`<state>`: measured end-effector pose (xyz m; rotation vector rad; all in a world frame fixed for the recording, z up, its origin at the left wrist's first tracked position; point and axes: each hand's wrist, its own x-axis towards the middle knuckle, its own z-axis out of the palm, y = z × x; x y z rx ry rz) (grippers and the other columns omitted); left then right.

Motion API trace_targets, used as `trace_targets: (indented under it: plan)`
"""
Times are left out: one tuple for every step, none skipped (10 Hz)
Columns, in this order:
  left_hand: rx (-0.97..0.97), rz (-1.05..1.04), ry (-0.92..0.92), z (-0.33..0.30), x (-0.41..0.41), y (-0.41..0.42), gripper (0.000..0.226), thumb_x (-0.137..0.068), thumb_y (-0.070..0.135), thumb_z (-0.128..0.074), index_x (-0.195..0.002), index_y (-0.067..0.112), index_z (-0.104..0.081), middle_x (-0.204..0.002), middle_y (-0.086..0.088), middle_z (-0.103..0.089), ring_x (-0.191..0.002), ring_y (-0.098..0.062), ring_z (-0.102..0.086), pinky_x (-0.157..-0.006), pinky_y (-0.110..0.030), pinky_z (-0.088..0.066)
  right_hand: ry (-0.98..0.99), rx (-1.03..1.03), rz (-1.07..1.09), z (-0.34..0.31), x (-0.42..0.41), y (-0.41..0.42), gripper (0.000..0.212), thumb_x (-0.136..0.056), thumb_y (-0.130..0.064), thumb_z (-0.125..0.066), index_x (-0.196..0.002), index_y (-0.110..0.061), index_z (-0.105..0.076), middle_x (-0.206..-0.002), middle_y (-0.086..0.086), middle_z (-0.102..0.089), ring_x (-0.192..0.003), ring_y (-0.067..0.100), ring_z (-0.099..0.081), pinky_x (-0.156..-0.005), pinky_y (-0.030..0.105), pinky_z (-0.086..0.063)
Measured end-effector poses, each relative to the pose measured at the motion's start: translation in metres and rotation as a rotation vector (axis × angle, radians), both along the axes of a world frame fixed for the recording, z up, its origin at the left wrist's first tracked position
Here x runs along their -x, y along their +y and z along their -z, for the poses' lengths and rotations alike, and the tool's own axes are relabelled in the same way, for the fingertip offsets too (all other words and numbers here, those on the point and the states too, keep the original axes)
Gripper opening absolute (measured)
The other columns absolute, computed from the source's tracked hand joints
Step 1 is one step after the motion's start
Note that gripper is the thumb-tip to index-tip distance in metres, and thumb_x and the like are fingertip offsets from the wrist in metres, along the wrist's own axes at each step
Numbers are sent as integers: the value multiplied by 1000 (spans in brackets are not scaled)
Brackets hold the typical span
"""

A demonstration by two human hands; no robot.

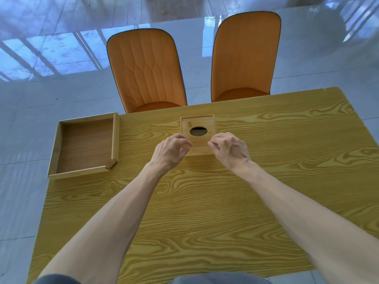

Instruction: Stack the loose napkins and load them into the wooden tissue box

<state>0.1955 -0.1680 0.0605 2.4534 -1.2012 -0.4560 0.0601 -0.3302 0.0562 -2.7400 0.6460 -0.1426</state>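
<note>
The wooden tissue box [197,122] stands near the table's far edge, its lid on top with a round hole [198,131] in the middle. My left hand [171,150] hovers at the box's near left corner, fingers curled and apart, holding nothing. My right hand [228,149] is at the near right corner, fingers likewise curled with nothing in them. Whether the fingertips touch the lid I cannot tell. No napkins are in view.
A shallow wooden tray [59,148] lies at the table's left edge, slightly overhanging it. Two orange chairs [146,68] [245,56] stand behind the wood-grain table [205,201]. The floor is glossy tile.
</note>
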Motion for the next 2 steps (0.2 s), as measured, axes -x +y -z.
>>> trace_targets:
  plan:
    - [-114, 8, 167, -17, -6, -5, 26, -96, 34, -58, -119, 26, -68, -129, 3, -61, -112, -20, -60, -91, -39, -50, 183, -23, -2, -20, -13, 2, 29, -102, -33, -48, -113, -20, -72, -120, 1, -68, -110, 20, -62, -89, 36, -54]
    - [-247, 42, 341, -39, -14, -13, 36, -96, 38, -57, -130, 27, -61, -134, 1, -60, -116, -19, -59, -95, -35, -48, 330, -54, 4, -40, -26, 2, 31, -101, -36, -49, -122, -21, -66, -118, 6, -68, -104, 25, -64, -83, 37, -51]
